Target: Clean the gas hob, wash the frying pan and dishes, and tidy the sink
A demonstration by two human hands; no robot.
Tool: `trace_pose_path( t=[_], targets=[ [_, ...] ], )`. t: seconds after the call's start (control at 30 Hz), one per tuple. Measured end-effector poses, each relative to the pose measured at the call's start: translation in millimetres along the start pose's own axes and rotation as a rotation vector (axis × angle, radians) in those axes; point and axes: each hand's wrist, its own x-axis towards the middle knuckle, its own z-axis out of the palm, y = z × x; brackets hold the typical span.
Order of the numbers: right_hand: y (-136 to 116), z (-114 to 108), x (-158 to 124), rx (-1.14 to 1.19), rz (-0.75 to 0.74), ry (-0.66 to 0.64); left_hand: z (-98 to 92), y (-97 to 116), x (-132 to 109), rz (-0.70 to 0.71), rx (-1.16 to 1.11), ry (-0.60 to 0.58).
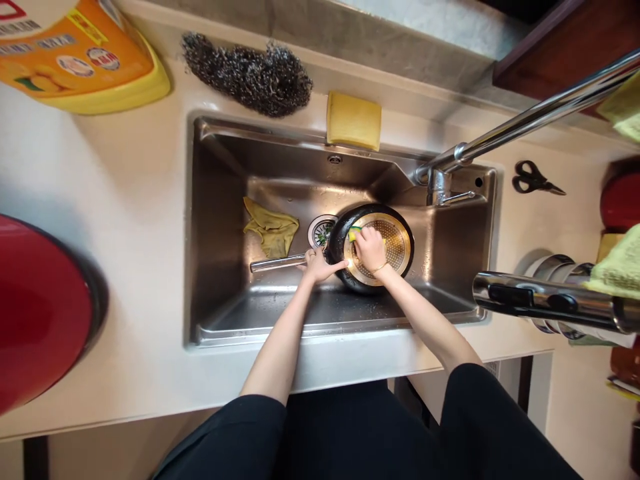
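A black frying pan (pixel 406 248) lies bottom up in the steel sink, its round metal base with a dotted pattern facing me. My left hand (pixel 319 265) is closed around the handle (pixel 273 264) near where it joins the pan, with the thumb reaching over the rim. On the pan's base, my right hand (pixel 371 248) presses a small yellow-and-green sponge (pixel 355 233), mostly hidden under the fingers. Left of the pan, a crumpled yellow cloth (pixel 271 229) lies on the sink floor. Green scraps sit in the drain (pixel 320 230), which the pan partly covers.
Behind the sink (pixel 220 337) lie steel wool (pixel 247 75) and a yellow sponge pad (pixel 353 120). A faucet (pixel 440 187) rises at the right, its spray head (pixel 550 300) close to me. Scissors (pixel 537 179), an orange bottle (pixel 85 60) and a red lid (pixel 40 313) are on the counter.
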Motion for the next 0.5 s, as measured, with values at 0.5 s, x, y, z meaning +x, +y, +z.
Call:
trace_pose_path(
  t=[0.5],
  targets=[
    [23.6, -1.7, 12.0, 0.039, -0.104, 0.026, 1.0, 0.9, -4.1, 0.009, 0.0, 0.027]
  ],
)
